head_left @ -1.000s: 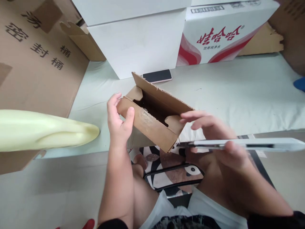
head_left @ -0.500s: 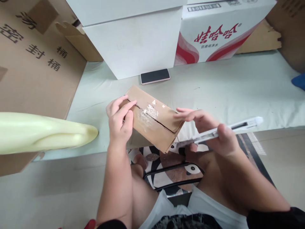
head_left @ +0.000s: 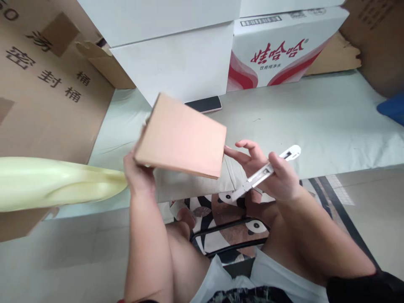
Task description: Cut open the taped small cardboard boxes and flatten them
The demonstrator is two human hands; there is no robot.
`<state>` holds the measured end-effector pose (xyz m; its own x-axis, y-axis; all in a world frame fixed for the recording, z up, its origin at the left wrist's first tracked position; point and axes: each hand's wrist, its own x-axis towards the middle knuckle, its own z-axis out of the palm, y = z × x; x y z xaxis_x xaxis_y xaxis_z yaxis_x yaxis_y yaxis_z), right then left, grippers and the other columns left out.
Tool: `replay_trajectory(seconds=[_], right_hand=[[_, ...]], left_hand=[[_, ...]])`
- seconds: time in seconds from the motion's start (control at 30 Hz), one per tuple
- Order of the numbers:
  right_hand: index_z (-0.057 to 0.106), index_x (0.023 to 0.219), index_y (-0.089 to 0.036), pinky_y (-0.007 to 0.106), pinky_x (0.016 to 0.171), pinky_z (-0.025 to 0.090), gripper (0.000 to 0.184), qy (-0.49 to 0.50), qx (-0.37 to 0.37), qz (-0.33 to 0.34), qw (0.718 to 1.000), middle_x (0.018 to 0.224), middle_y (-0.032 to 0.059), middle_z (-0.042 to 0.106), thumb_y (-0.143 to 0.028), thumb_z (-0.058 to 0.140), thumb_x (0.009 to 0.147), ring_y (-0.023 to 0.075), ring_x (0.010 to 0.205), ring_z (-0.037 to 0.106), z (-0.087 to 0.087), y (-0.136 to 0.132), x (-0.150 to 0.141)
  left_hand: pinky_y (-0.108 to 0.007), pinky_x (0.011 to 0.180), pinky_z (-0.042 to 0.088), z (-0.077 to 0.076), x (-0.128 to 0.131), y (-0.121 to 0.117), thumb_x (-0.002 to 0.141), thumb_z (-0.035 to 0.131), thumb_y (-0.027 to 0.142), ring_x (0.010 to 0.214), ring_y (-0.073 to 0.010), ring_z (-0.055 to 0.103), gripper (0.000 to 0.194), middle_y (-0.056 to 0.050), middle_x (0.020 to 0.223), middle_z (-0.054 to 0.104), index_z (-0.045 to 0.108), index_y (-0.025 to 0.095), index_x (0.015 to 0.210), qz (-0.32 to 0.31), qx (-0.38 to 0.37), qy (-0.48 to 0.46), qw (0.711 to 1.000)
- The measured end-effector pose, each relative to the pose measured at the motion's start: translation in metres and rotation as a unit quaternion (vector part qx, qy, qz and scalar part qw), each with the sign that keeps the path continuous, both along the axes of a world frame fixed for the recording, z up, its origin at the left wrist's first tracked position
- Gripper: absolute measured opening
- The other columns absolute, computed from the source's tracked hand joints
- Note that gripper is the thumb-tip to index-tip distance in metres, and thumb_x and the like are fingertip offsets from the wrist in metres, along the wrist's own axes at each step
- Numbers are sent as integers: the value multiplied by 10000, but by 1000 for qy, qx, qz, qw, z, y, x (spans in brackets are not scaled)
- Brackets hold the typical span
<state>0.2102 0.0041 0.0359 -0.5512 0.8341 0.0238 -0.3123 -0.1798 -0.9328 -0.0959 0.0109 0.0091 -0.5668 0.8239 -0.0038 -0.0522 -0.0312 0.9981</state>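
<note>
A small brown cardboard box (head_left: 186, 136) is raised above the table edge, tilted, with a plain face towards me. My left hand (head_left: 139, 170) grips it at its left end; some of those fingers are hidden behind the cardboard. My right hand (head_left: 265, 168) is closed around a white utility knife (head_left: 257, 176), pinned by the thumb. The knife points down and left, towards my lap. The index and middle fingers of that hand stretch out towards the box's right edge, one at or very near it.
Behind the box a phone (head_left: 206, 104) lies on the pale green cloth (head_left: 303, 113). White cartons (head_left: 176, 63) stand at the back, one with red lettering (head_left: 277, 52). A large brown carton (head_left: 47, 109) and a yellow-green smooth object (head_left: 63, 183) are at left, a blue thing (head_left: 393, 109) at right.
The box has been turned over, so its taped, slit face no longer shows and a plain face does. My left hand shifted left and under it. The knife has swung more upright.
</note>
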Motion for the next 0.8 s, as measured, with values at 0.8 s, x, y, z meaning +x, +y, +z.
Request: replay_trajectory(seconds=[0.8], right_hand=[[544, 1438, -360, 579, 1298, 210, 568, -29, 243, 31, 969, 1559, 26, 540, -680, 390, 994, 323, 1571, 324, 7, -13, 19]], left_hand=[[-319, 596, 516, -21, 53, 0, 839, 633, 512, 663, -224, 654, 359, -46, 690, 698, 731, 190, 966, -321, -292, 53, 899]])
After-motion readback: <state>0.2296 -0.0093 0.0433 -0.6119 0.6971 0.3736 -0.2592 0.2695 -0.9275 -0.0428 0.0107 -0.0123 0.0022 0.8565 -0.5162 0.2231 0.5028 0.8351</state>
